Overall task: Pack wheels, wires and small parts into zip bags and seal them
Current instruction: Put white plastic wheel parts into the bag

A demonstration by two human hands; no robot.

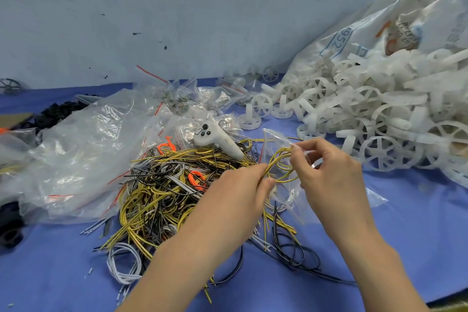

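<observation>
While a looped yellow wire (281, 167) is pinched by the left hand (243, 185) and a zip bag (283, 139) by the right hand (326, 170) above the counter (405, 223), both look light, bendy, best held by edges.

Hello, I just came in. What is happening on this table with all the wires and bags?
A person is packing parts into zip bags. The left hand feeds a looped yellow wire into a small clear zip bag, which the right hand pinches at its mouth. The bag is not sealed yet. Below lies a wire pile, with a white controller on top. White plastic wheels spill from a large sack on the right.
</observation>
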